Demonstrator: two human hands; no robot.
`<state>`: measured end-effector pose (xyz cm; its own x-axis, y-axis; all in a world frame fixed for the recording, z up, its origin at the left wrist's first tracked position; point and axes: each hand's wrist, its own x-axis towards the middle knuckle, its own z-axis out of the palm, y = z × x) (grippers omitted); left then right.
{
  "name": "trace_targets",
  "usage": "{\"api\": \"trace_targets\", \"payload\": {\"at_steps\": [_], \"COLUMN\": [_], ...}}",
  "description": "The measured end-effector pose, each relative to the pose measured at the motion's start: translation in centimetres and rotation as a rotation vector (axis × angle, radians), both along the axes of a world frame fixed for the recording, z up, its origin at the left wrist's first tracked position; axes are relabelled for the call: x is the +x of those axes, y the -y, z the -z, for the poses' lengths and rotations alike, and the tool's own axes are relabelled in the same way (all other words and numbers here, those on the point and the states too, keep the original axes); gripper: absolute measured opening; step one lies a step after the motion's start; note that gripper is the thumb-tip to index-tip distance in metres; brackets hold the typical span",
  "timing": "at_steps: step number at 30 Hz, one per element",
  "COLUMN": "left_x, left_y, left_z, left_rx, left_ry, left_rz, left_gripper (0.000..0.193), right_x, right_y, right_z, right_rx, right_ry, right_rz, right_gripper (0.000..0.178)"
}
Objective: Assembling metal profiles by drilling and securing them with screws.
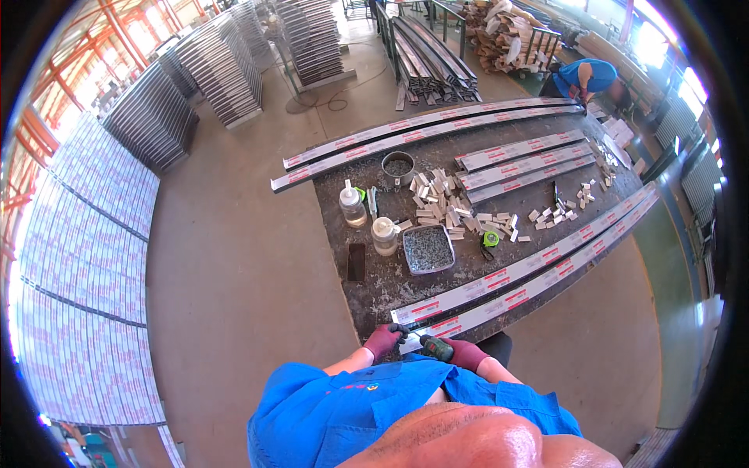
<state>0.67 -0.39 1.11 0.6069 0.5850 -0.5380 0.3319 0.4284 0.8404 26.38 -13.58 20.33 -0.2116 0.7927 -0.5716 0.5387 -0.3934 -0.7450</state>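
My right hand (467, 356), in a dark red glove, is closed round a green and black power screwdriver (437, 349). Its bit points left, toward the end of the nearest long metal profile (515, 298), which has white film with red print. At that same end my left hand (384, 341), gloved alike with dark fingertips, has its fingers bent together by the bit. Whatever it pinches is too small to make out. A second long profile (488, 281) lies alongside, just beyond the first.
On the dark table (374, 285) are a tub of screws (429, 249), two squeeze bottles (385, 235), a phone (356, 262), a metal cup (399, 168), loose metal pieces (445, 204) and a tape measure (490, 239). A co-worker (587, 76) bends over the far right corner.
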Motion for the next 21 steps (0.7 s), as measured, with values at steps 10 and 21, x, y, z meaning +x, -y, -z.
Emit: {"api": "trace_targets", "payload": {"at_steps": [10, 21], "left_x": [0.1, -0.1], "left_y": [0.3, 0.3], "left_z": [-0.5, -0.5], "left_rx": [-0.034, -0.126], "left_ry": [-0.010, -0.011], "left_rz": [-0.051, -0.120], "left_gripper": [0.030, 0.026], "right_x": [0.0, 0.8], "right_y": [0.0, 0.5], "right_z": [0.7, 4.1], "right_rx": [0.018, 0.013], "right_ry": [-0.049, 0.019], "right_rz": [0.005, -0.047], "right_gripper": [0.075, 0.083]}}
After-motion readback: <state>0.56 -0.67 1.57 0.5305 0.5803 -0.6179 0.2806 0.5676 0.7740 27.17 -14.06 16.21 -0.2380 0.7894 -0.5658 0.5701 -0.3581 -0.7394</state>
